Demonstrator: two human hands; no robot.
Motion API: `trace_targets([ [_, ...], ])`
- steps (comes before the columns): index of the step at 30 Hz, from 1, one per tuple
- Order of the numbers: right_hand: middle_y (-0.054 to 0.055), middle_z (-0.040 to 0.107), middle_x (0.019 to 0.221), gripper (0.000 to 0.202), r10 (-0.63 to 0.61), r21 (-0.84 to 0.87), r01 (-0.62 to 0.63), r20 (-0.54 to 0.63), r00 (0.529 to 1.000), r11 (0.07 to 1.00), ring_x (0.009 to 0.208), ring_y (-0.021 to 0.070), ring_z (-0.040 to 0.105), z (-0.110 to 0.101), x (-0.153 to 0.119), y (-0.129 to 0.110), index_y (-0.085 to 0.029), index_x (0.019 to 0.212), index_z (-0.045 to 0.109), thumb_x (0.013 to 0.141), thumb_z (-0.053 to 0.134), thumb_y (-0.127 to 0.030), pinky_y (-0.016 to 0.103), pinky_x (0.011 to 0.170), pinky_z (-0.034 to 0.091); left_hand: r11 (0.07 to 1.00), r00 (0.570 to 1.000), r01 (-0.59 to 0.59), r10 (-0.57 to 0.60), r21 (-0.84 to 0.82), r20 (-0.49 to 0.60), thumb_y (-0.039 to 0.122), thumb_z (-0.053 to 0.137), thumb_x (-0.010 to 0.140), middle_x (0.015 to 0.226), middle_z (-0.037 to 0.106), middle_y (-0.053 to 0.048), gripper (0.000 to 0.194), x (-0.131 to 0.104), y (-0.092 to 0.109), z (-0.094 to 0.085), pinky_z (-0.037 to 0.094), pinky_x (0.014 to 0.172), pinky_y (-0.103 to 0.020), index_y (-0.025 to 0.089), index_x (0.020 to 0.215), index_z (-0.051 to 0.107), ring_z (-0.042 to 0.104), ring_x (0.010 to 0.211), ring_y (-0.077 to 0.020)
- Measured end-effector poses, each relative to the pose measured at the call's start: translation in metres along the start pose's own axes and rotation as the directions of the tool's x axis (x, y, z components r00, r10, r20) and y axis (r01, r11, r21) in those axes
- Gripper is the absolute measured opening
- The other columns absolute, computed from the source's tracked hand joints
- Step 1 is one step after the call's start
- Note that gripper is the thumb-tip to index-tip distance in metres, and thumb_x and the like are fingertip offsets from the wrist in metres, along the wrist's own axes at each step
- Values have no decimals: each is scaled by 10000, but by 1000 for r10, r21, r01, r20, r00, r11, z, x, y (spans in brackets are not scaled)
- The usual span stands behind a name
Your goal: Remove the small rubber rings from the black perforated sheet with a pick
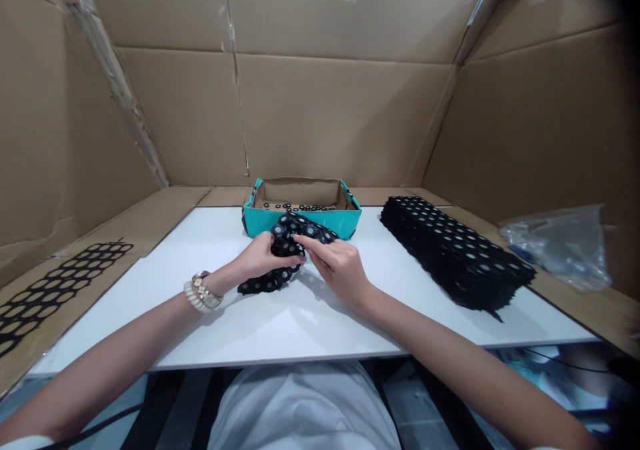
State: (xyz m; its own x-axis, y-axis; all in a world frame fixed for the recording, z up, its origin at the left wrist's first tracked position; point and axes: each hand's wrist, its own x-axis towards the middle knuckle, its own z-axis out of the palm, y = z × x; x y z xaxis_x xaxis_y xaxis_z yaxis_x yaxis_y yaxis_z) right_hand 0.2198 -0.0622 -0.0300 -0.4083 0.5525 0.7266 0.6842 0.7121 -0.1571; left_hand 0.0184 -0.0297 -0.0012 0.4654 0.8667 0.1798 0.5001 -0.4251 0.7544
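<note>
A piece of black fabric with round, pale dots [285, 243] is bunched up above the middle of the white table. My left hand [263, 255] grips it from the left, thumb pointing right, with one end of the fabric hanging below. From the right, my right hand [337, 260] pinches the fabric, its index finger stretched along it toward the left. Just behind both hands stands a turquoise-sided cardboard box [303, 222], open at the top, with several small black rings [310, 207] showing inside.
A thick stack of black dotted fabric [450, 243] lies on the right of the white table [210, 330]. Beyond it rests a clear plastic bag [565, 250]. A black sheet of ring-shaped holes [65, 283] lies on cardboard at left. Cardboard walls [350, 117] enclose the table.
</note>
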Motion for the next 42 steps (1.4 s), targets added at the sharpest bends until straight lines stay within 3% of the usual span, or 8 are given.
trace_targets([
  [7, 18, 686, 930, 283, 208, 371, -189, -12, 978, 909, 721, 156, 662, -7, 9, 0, -247, 1171, 555, 899, 511, -315, 276, 676, 522, 1000, 999, 2, -3, 20, 41, 572, 678, 690, 696, 620, -15, 443, 4, -1, -12, 380, 561, -245, 137, 755, 628, 552, 663, -179],
  [14, -15, 616, 726, 176, 362, 517, -307, -6, 932, 799, 666, 148, 662, -17, 11, -4, -223, 904, 507, 826, 608, -346, 269, 666, 568, 945, 991, -132, 118, -298, -66, 481, 639, 791, 979, 675, -64, 371, 11, -5, -21, 432, 761, -271, 142, 941, 662, 588, 869, -190],
  [19, 29, 675, 805, 208, 340, 538, -396, 205, 918, 744, 763, 172, 670, -25, 12, -2, -199, 782, 536, 841, 596, -389, 299, 717, 547, 938, 989, -114, 76, -327, -127, 470, 622, 810, 835, 625, -9, 325, 14, -9, -19, 391, 724, -247, 149, 859, 639, 537, 796, -154],
  [22, 58, 705, 879, 271, 358, 582, -513, 369, 858, 631, 820, 190, 684, -37, 11, 0, -183, 770, 549, 814, 627, -439, 297, 713, 544, 948, 989, -100, 61, -303, -138, 478, 563, 849, 791, 591, 3, 338, 13, -9, -16, 375, 725, -251, 149, 809, 628, 512, 778, -148],
  [26, 44, 666, 590, 365, 436, 575, -646, 477, 763, 501, 593, 197, 677, -56, 13, 1, -158, 767, 570, 752, 675, -507, 257, 521, 502, 952, 980, -138, 92, -272, -174, 477, 538, 859, 890, 629, -17, 336, 10, -2, -13, 378, 822, -285, 156, 850, 635, 536, 899, -190],
  [31, 29, 622, 566, 372, 540, 658, -544, 239, 807, 521, 544, 156, 625, -69, 35, 0, -139, 730, 644, 693, 732, -498, 278, 557, 519, 951, 979, -124, 71, -284, -191, 454, 568, 845, 1147, 630, -56, 362, 10, 0, -13, 356, 977, -343, 170, 1062, 622, 517, 1111, -245],
  [37, 68, 676, 896, 276, 311, 672, -278, 74, 948, 686, 884, 189, 648, -53, 67, 0, -170, 697, 585, 767, 691, -414, 347, 837, 517, 936, 979, -201, 179, -290, -101, 423, 565, 870, 1157, 613, -63, 333, 9, -1, -12, 374, 967, -337, 175, 1088, 602, 525, 1106, -231],
  [42, 78, 659, 1031, 287, 205, 736, -145, 8, 979, 661, 999, 192, 625, -29, 60, 4, -193, 702, 448, 887, 550, -386, 365, 861, 504, 939, 976, -215, 215, -270, -32, 412, 552, 884, 1043, 627, -52, 294, 6, 3, -9, 410, 885, -318, 168, 1035, 615, 548, 991, -204],
])
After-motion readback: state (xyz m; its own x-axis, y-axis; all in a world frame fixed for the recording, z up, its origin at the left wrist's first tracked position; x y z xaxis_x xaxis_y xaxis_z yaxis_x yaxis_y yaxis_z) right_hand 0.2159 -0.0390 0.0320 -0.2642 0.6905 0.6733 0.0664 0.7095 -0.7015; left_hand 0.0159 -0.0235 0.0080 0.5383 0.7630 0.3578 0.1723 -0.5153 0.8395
